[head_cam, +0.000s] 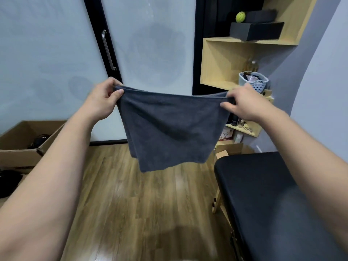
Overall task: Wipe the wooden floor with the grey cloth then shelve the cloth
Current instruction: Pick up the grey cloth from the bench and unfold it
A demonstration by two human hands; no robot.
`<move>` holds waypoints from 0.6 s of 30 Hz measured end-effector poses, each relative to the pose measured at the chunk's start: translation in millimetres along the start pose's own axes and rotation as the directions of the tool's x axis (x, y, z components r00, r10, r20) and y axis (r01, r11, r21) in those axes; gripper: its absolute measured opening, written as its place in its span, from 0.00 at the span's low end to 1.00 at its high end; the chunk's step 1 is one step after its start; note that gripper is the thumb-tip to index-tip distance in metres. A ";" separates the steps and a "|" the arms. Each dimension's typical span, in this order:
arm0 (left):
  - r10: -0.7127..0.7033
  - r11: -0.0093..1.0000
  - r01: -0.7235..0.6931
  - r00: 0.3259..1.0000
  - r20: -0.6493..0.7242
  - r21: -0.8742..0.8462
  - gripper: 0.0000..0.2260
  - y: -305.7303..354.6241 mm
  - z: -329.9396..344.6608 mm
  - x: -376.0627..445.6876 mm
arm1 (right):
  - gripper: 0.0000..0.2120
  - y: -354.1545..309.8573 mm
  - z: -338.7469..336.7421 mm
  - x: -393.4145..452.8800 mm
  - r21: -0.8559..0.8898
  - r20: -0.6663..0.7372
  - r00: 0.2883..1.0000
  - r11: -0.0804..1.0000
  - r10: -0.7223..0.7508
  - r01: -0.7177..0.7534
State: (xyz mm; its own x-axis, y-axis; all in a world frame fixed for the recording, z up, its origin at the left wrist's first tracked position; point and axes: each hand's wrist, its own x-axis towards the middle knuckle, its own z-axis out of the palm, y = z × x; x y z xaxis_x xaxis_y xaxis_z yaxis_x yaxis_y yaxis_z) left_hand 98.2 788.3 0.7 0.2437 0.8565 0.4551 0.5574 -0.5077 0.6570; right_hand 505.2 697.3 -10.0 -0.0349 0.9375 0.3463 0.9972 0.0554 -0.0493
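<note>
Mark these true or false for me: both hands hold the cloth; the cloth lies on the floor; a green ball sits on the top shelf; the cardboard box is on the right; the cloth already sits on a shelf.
1. Both hands hold the cloth. True: the left hand and right hand pinch the top corners of the cloth.
2. The cloth lies on the floor. False: it hangs above the floor.
3. A green ball sits on the top shelf. True.
4. The cardboard box is on the right. False: left.
5. The cloth already sits on a shelf. False: still in hand.
</note>
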 end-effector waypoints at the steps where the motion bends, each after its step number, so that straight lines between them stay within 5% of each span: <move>1: 0.004 1.000 -0.005 1.000 -0.025 -0.025 0.14 3.4 -3.5 -0.1 | 0.14 -0.4 -10.1 -0.3 0.026 -0.056 0.998 1.000 -0.015 0.017; 6: -0.012 0.989 -0.010 0.989 -0.149 -0.149 0.18 28.7 -18.6 4.3 | 0.14 -6.3 -46.5 2.0 -0.291 -0.358 0.931 0.956 -0.070 -0.041; 12: -0.001 0.953 -0.053 0.984 -0.177 -0.297 0.12 50.3 -29.5 12.5 | 0.11 -19.9 -73.5 4.6 0.206 -0.446 0.883 0.977 0.143 -0.054; 14: 0.001 0.949 -0.047 0.989 -0.147 -0.311 0.11 52.3 -29.7 12.6 | 0.18 -24.5 -73.4 4.7 0.249 -0.420 0.882 0.962 0.215 -0.116; 18: -0.019 0.949 -0.018 0.993 -0.112 -0.313 0.11 53.6 -24.3 12.2 | 0.11 -22.9 -72.1 11.2 0.319 -0.381 0.879 0.933 0.288 -0.167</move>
State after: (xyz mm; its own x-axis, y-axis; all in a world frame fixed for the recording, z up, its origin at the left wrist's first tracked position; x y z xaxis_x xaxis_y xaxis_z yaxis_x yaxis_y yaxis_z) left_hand 111.7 769.3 56.1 0.1424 0.8498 0.5074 0.2761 -0.5264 0.8042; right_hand 486.7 681.7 62.6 0.2811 0.7089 0.6469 0.9153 0.0047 -0.4028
